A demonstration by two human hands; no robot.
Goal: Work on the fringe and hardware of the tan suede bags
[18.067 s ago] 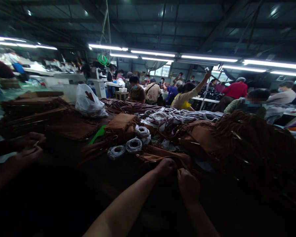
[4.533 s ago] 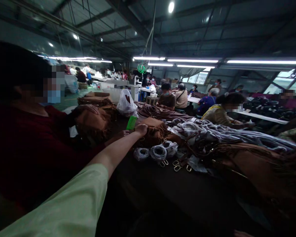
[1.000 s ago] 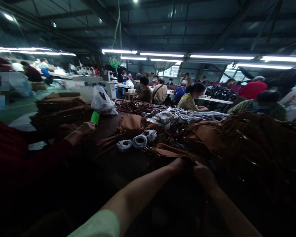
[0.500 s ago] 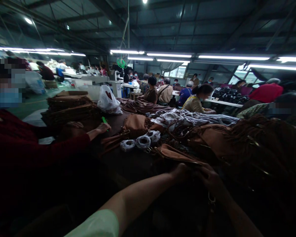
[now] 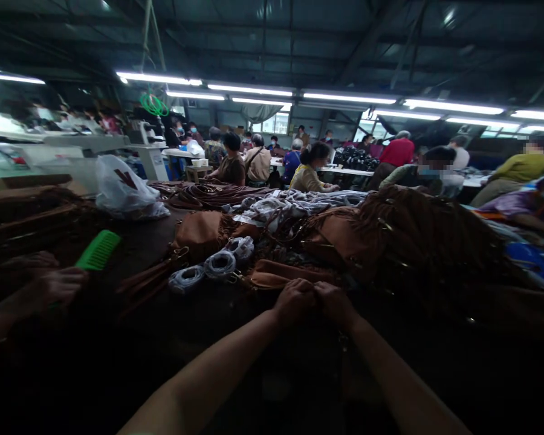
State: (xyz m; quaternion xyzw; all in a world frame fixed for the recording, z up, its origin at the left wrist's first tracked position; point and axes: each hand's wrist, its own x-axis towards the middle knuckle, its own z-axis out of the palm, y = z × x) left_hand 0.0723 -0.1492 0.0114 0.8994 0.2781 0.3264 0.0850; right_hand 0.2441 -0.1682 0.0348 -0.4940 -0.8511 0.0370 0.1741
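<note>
A brown handbag [image 5: 269,273] lies on the dark table in front of me. My left hand [image 5: 294,300] is closed on its near edge, knuckles up. Right beside it, my right hand [image 5: 334,304] is closed on the same edge, the two hands almost touching. Their fingertips are hidden in the shadow. A metal clasp [image 5: 343,341] with a dark strap hangs below my right wrist. Just left of the handbag lie wrapped strap coils [image 5: 220,264] in clear plastic.
At the left a co-worker's hand [image 5: 63,284] holds a green comb [image 5: 98,250]. A large pile of fringed brown bags [image 5: 426,241] rises at the right. Behind are wrapped straps [image 5: 272,208], another brown bag [image 5: 199,231] and a white plastic bag [image 5: 124,187].
My view has swung to the right. My hands have drawn closer together at the handbag's edge. The co-worker's green comb has been raised and shows larger.
</note>
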